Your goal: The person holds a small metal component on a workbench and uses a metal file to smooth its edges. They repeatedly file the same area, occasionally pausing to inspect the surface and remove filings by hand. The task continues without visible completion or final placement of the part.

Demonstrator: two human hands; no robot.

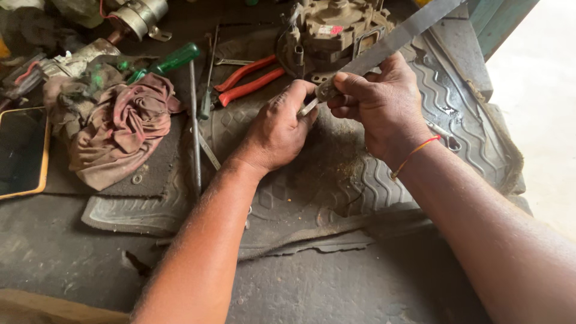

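**Thin steel strip pinched between both hands**

Over the grey ribbed rubber mat on the bench, the right hand closes its fingers on a long flat grey metal strip; the left hand pinches its near end. It looks light, stiff, springy and sharp-edged: best held by the flat faces

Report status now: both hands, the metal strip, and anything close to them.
Left hand and right hand both grip metal strip. Dirty engine part right behind. Red-handled pliers close left.
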